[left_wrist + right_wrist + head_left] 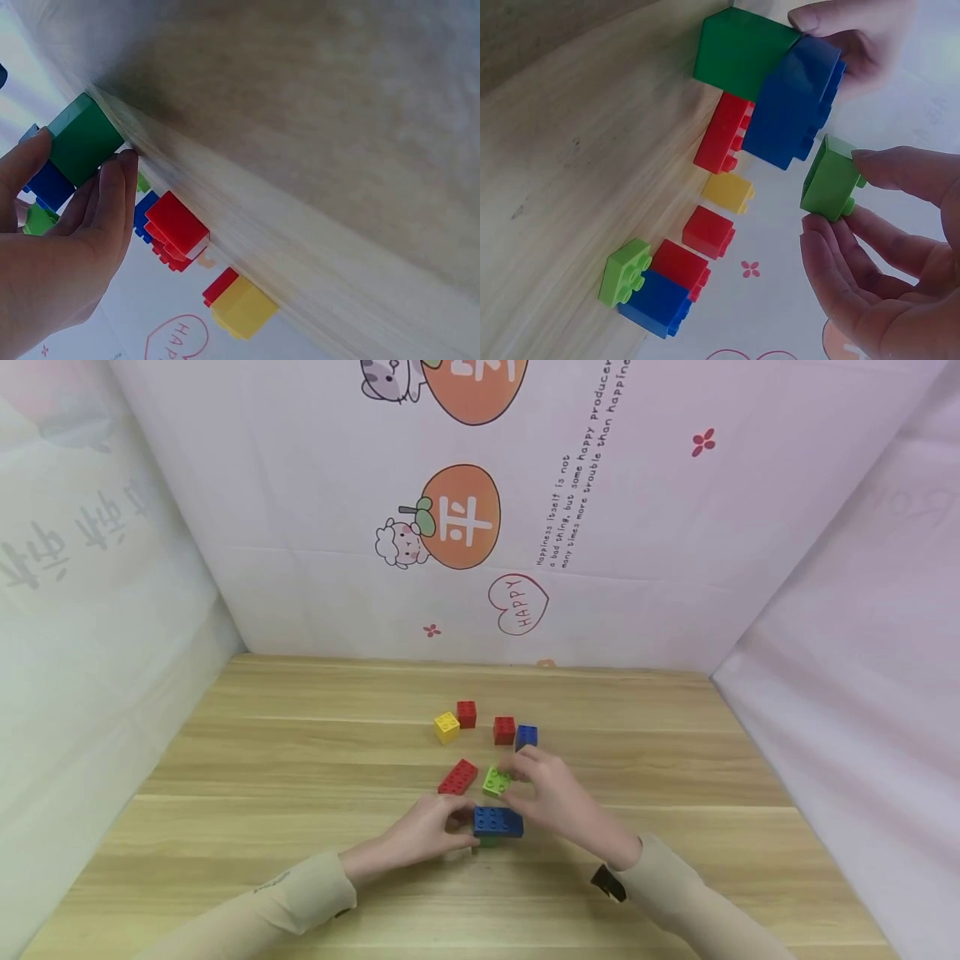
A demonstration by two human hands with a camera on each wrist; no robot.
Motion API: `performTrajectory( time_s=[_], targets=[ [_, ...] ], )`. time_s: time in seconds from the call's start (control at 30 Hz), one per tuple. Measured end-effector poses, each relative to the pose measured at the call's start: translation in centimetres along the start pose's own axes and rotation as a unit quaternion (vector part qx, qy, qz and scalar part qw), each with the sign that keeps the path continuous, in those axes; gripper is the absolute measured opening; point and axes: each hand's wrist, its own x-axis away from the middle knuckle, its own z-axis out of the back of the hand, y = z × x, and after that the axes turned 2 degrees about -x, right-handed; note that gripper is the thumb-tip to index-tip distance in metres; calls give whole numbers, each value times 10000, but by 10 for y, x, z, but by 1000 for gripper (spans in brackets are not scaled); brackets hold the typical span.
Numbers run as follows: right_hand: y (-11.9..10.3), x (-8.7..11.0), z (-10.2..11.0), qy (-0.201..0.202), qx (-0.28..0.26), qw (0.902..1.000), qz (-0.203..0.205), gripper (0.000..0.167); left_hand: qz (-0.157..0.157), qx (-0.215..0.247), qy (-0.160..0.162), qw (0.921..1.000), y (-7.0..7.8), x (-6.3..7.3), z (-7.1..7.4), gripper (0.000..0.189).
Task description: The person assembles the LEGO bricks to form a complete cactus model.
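Near the front middle of the table, my left hand (417,835) grips a two-brick stack by its left side. A long blue brick (498,822) forms the top, and a dark green brick (86,141) the bottom. The blue brick juts out past the green one toward the right in the right wrist view. My right hand (558,797) pinches a light green brick (831,180) between thumb and fingertips. That brick is held off the table, just beyond the blue brick and apart from it, studs facing up in the head view.
Farther back on the wooden table (315,735) lie a long red brick (458,777), a yellow brick (447,727), two red bricks (467,714) and a blue brick (527,737). A second light green brick (625,271) rests beside that blue one. White printed sheets surround the table.
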Motion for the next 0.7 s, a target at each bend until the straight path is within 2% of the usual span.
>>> performTrajectory(
  time_s=[0.37, 0.7],
  targets=[
    [-9, 8, 1, -76, 21, 9996, 267, 30, -19, -20, 8, 10000, 0, 1, 0, 34],
    [-10, 13, -2, -106, -24, 9980, 629, 31, -110, -234, 94, 9996, 0, 0, 0, 33]
  ],
)
